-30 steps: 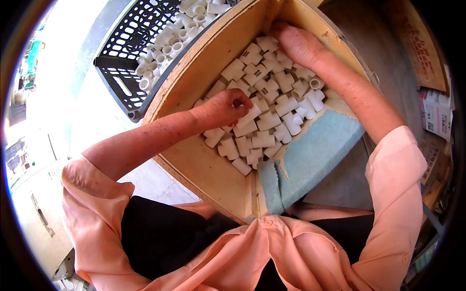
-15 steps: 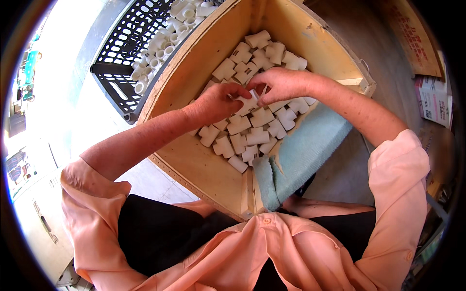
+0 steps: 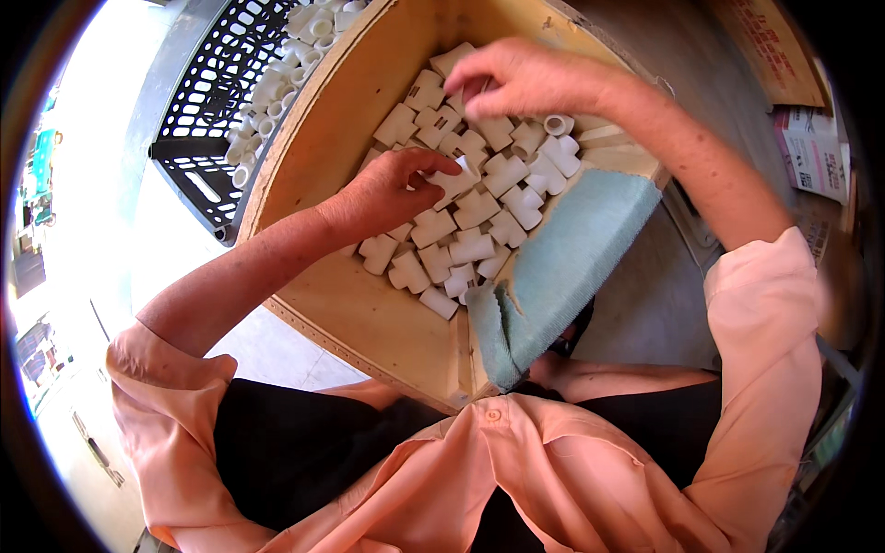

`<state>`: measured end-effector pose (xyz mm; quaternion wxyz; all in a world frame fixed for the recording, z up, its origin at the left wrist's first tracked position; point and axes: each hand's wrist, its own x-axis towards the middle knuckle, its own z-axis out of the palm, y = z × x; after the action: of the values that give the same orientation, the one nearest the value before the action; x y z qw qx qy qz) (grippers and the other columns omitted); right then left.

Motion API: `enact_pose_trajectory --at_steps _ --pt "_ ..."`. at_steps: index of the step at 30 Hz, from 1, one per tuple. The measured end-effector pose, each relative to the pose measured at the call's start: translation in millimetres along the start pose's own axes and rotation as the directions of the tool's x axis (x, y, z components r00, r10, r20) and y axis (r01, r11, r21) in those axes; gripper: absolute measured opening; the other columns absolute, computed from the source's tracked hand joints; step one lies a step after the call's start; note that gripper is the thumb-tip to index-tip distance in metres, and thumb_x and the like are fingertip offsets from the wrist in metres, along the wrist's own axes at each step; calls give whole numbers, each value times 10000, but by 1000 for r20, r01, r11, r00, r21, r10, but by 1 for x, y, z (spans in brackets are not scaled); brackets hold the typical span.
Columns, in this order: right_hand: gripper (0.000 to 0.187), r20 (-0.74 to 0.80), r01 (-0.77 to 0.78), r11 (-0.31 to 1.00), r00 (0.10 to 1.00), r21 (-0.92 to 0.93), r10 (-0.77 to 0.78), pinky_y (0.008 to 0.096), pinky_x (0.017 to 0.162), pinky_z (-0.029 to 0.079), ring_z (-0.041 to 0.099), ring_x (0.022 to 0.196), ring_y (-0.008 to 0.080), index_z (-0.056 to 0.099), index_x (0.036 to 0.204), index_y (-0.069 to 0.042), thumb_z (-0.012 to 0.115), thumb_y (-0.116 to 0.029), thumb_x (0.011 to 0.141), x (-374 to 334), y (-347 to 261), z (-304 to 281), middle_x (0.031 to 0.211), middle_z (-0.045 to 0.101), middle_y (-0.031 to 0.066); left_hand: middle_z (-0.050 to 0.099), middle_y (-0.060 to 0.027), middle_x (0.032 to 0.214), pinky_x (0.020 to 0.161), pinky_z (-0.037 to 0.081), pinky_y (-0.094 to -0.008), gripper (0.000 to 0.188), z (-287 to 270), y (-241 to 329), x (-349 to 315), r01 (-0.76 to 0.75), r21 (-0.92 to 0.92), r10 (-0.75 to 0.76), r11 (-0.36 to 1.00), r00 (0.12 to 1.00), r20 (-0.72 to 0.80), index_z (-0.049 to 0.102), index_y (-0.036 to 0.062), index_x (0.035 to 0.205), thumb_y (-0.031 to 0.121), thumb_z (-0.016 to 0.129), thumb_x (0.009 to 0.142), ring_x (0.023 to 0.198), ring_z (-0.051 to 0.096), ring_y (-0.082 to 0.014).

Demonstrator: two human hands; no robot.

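Note:
Many white tee pipe fittings [image 3: 475, 208] lie heaped in a wooden box [image 3: 318, 309] in front of me. My left hand [image 3: 392, 184] is over the left of the heap, thumb and forefinger pinching the edge of one white tee fitting [image 3: 458, 182]. Beyond it, my right hand [image 3: 502, 78] hovers above the far fittings. Its fingers are bent, with the thumb apart and nothing visible between them. Part of the far heap is hidden beneath that hand.
A black perforated crate [image 3: 198, 120] holding more white fittings stands left of the box. Light-blue cloth [image 3: 581, 258] covers a board across the box's near right side. Cardboard [image 3: 770, 51] and a printed white carton [image 3: 811, 152] stand at far right.
My right hand has come off the fitting beside my left hand and moved away, toward the far side of the box. My left hand stays at the fitting. The view has shifted slightly.

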<state>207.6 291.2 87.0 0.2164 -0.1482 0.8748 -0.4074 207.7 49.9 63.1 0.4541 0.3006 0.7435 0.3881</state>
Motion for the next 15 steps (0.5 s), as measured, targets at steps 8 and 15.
enact_pose_trajectory --at_steps 8,15 --pt "230 -536 5 976 835 -219 -125 311 685 516 665 788 198 636 1017 -24 647 -166 836 -37 -5 -48 886 674 127 587 -50 911 695 533 -264 374 9 26 38 208 -252 -185 945 976 113 571 -20 1196 50 579 829 769 614 -126" --pt "149 -689 80 942 662 -327 -295 307 642 514 652 732 214 642 954 -50 647 -116 821 -52 21 -43 822 651 110 625 -111 969 703 571 -272 386 38 38 96 288 -442 -251 850 958 141 563 -26 1199 57 587 822 816 644 -169"
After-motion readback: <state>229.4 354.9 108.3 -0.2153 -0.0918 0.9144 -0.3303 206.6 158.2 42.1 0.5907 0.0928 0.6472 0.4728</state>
